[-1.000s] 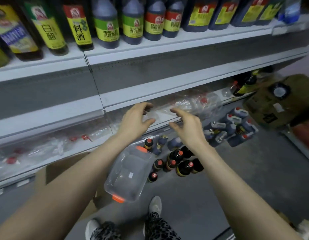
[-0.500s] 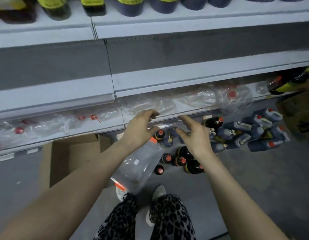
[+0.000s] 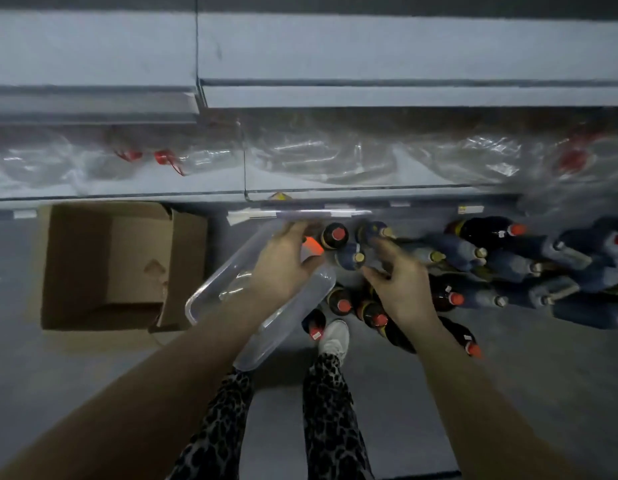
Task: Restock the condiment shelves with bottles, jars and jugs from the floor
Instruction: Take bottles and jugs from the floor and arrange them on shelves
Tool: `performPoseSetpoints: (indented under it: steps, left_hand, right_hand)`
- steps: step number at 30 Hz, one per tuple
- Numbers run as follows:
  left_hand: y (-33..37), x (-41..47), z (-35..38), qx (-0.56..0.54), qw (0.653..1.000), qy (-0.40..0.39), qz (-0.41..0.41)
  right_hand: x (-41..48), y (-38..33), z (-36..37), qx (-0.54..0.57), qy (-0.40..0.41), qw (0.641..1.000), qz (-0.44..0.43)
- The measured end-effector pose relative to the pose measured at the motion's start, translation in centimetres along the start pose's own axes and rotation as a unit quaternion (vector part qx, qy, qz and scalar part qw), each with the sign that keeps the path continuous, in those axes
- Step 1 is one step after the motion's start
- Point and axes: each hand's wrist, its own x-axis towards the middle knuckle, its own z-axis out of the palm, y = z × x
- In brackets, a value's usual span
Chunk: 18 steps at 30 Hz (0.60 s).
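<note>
Above the floor bottles (image 3: 335, 236), left hand (image 3: 283, 263) and right hand (image 3: 401, 289), palm-down, fingers loosely apart, empty.

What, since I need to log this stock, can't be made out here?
Head view:
- Dark red-capped bottles on the floor: labels too small, blurred.
- Blue jugs: cut off by the right edge.
- Film-wrapped clear containers on the bottom shelf: glare hides detail.
- Left hand over the clear plastic box: grip hidden by the hand's back.
- Right hand fingers: motion-blurred; contact with the blue gold-capped bottle unclear.
</note>
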Motion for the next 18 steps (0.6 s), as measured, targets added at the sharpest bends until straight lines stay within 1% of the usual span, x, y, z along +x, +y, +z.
performPoseSetpoints:
  steps: [3,6,10,13,18]
  left_hand:
    - [-3.4,2.5,4.1,0.001,1.000,-0.001,-0.029]
    - [-6.2,4.3,7.1,-0.013,0.999,-0.012,-0.048]
    - [-10.6,7.3,11.4,-0.016,0.998,-0.033,-0.048]
    - [-13.1,10.0,13.8,-0.008,0.999,-0.029,-0.035]
    - [-16.8,15.3,17.4,0.019,0.999,-0.032,-0.009]
  right_hand:
    - [3.4,4.1,3.2,-0.031,-0.033,0.999,0.004]
    - [5.9,7.1,5.8,-0.028,-0.050,0.998,0.013]
    - [9.4,11.9,10.2,-0.013,-0.065,0.997,0.028]
    - [11.9,15.1,13.0,-0.008,-0.061,0.997,0.036]
    - [15.8,19.2,16.6,-0.024,-0.026,0.999,0.029]
